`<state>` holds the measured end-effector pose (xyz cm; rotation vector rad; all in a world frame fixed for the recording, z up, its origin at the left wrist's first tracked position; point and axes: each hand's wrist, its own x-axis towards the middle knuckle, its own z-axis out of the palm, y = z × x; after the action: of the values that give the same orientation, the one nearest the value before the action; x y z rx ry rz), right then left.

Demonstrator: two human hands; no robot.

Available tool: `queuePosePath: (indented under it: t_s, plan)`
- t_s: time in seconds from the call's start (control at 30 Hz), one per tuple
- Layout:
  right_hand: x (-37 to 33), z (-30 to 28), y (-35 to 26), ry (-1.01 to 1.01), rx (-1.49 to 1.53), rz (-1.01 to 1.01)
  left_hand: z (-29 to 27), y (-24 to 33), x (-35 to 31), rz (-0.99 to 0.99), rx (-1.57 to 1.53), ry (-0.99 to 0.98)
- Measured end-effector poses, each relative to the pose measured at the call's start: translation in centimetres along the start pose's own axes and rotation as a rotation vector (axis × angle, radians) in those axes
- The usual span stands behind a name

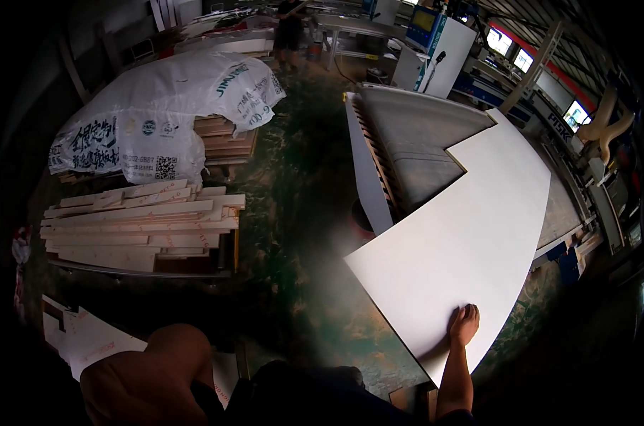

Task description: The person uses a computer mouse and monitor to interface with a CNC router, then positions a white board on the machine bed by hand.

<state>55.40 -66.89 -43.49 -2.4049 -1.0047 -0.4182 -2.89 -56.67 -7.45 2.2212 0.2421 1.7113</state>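
A large white board [435,263], with a stepped notch cut along its far left side, reaches from just in front of me up over a grey machine table [421,135]. On the near part of its face rests my right hand [464,325], palm down. Its fingers are bent a little and appear slightly apart, with nothing in them. No left hand shows. A bare, rounded arm or shoulder [151,369] fills the lower left, and whose it is I cannot tell.
Left of me stands a low stack of pale board strips [141,227]. Behind it, a white plastic sheet [165,106] covers more boards. Cut panel pieces [98,341] lie at the lower left. A person [290,32] stands far back, near a white machine cabinet [446,57].
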Motion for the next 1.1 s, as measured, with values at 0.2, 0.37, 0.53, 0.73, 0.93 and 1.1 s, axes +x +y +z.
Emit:
queuePosePath:
  t_s: [0.2,0.37,0.53,0.73,0.93,1.1]
  plan:
    - [-0.1,0.2,0.1,0.026,0.015,-0.011,-1.2,0.2,2.2,-0.087,-0.123,-0.155]
    - [-0.4,0.1,-0.3,0.001,0.000,0.041,-2.0,0.7,2.7,-0.212,-0.207,-0.221]
    - [-0.5,-0.2,0.4,0.029,0.008,0.025,-1.7,2.6,2.6,-0.424,-0.081,-0.166]
    - [-0.1,-0.2,-0.6,0.023,0.032,0.015,-2.2,2.2,2.6,-0.487,-0.146,-0.195]
    - [-0.2,-0.6,-0.5,-0.006,0.026,0.023,-1.2,2.1,1.7,-0.329,-0.067,-0.096]
    - [-0.4,-0.4,0.3,-0.011,0.002,0.060,0.3,2.1,0.7,-0.342,0.023,0.013]
